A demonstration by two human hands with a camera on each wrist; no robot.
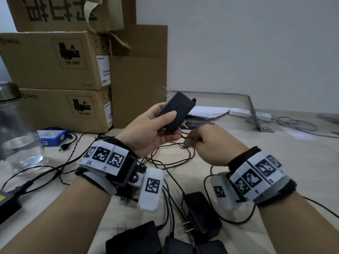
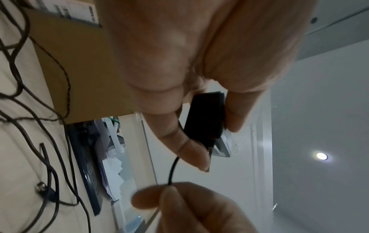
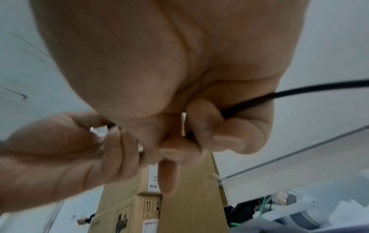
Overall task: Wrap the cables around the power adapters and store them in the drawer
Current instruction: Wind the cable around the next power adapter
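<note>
a flat, matte black power adapter [image 1: 175, 110] is being gripped in the left hand [image 1: 152, 131] above a pale wooden table [image 1: 275, 143], the thumb lying across its smooth top face and the fingers curled beneath. the rectangular block is being held tilted, its two bare metal prongs [image 1: 183, 126] pointing down toward the right hand [image 1: 211, 142]. a thin, round black cable [image 3: 279, 94] is being pinched between the right thumb and curled fingers, just below the block; in the left wrist view the cable [image 2: 171, 170] is seen leaving the far end of the adapter [image 2: 205, 118] and curving to the right fingertips [image 2: 169, 193]. loose loops of thin wire [image 1: 174, 158] are lying tangled on the table under both hands.

more black adapters are lying nearer the body: one long brick [image 1: 201, 215] with prongs sticking out sideways, and a squarer one [image 1: 135, 239] with prongs pointing up. both wrists are wrapped in soft bands bearing printed black-and-white square codes.

brown corrugated cardboard boxes [image 1: 55, 66] with printed warning labels are stacked at the back left. a clear glass jar [image 1: 20, 136] with a metal lid is standing at the left edge, and a blue rectangular battery pack [image 1: 53, 136] is lying beside it. white paper sheets [image 1: 209, 112] and a white power strip [image 1: 249, 114] are resting against the plain grey wall.
</note>
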